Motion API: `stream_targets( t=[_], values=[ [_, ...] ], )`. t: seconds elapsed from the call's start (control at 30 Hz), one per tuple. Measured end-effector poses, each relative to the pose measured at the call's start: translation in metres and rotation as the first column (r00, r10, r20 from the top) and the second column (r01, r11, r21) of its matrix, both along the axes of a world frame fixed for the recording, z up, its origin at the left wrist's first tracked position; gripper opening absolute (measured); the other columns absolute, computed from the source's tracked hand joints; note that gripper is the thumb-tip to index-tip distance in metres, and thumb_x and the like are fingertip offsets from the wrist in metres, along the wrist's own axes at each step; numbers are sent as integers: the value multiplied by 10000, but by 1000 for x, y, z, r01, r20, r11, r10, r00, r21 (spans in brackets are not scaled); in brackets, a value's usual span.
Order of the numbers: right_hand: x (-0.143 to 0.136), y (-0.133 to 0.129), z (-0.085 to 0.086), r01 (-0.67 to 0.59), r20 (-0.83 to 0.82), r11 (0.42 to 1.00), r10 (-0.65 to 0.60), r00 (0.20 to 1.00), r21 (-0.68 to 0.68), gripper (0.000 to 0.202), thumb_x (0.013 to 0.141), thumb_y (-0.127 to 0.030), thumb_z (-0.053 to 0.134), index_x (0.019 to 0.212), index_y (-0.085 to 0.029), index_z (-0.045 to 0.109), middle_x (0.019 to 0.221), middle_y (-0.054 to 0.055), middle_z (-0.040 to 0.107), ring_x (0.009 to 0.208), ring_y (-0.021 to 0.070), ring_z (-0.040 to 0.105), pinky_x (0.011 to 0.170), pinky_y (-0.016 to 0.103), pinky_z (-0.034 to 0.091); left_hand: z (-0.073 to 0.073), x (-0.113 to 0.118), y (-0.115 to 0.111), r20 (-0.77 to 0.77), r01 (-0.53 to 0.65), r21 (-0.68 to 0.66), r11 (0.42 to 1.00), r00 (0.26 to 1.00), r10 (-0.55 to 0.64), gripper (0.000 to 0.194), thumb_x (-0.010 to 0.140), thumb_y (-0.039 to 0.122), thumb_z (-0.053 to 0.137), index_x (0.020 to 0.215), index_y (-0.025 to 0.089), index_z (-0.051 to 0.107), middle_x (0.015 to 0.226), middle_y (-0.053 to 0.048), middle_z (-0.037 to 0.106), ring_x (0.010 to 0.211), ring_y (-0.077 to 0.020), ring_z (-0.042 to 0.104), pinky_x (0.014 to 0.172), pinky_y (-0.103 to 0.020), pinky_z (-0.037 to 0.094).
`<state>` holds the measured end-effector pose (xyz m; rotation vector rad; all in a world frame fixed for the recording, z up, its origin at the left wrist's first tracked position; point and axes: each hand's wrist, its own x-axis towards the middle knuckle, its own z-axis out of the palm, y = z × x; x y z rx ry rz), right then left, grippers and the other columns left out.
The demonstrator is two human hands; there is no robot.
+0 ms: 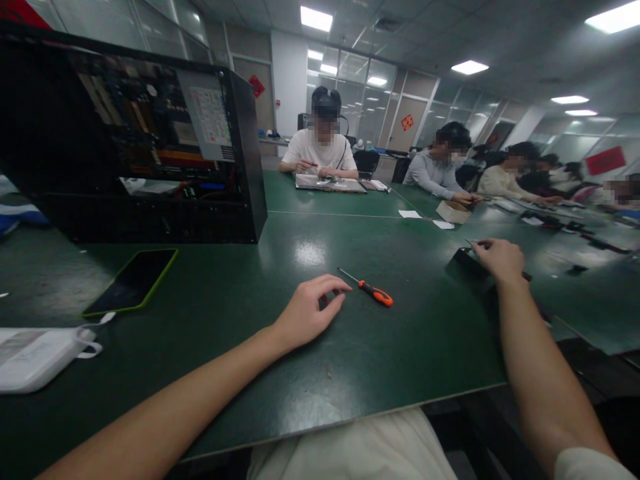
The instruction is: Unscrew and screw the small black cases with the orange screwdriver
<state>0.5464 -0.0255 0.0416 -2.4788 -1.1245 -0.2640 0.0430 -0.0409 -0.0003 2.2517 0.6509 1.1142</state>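
Observation:
My left hand [316,308] rests on the green table [285,400], its fingers curved and apart with nothing between them. Just to its right lies a screwdriver [377,293] with an orange and black handle, its thin shaft pointing up and left. Farther right, my right hand [501,259] is over a small black object [469,261], thumb and fingers pinched together near its top. A thin bit of something pokes out at those fingertips, too small to make out.
An open black computer case [245,160] stands at the left. Near it lie a phone with a green edge [135,283] and a white device [35,357] with a cord. Across the table a person [320,150] works on a flat panel; others sit farther right beside a small box [453,212].

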Motion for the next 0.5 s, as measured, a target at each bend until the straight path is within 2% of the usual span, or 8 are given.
stream_targets(
  t=[0.13,0.23,0.5],
  values=[
    [6,4,-8,10,14,997,-9,1000,-79,469,889,-483,637,1212,-174,780,1112,270,716,868,318,632,731,420,394,0,0,-1,2,1,35,999,1000,-1,208,967,145,584,1076,209,749,1114,-70,754,1029,-213,696,902,-349,556],
    [8,4,-11,6,21,994,-4,1000,-105,491,896,-501,620,1236,-182,773,1130,262,716,872,317,627,729,417,397,0,0,-1,16,-3,54,999,1000,2,213,959,128,590,1078,211,745,1121,-67,753,1066,-219,689,966,-377,539],
    [8,5,-12,-18,21,990,22,1000,-143,490,902,-497,610,1253,-193,767,1150,239,725,882,316,631,736,406,418,-1,0,-1,8,21,56,998,1000,-21,214,959,133,575,1070,209,741,1121,-75,749,1071,-228,689,973,-400,538]
  ],
)
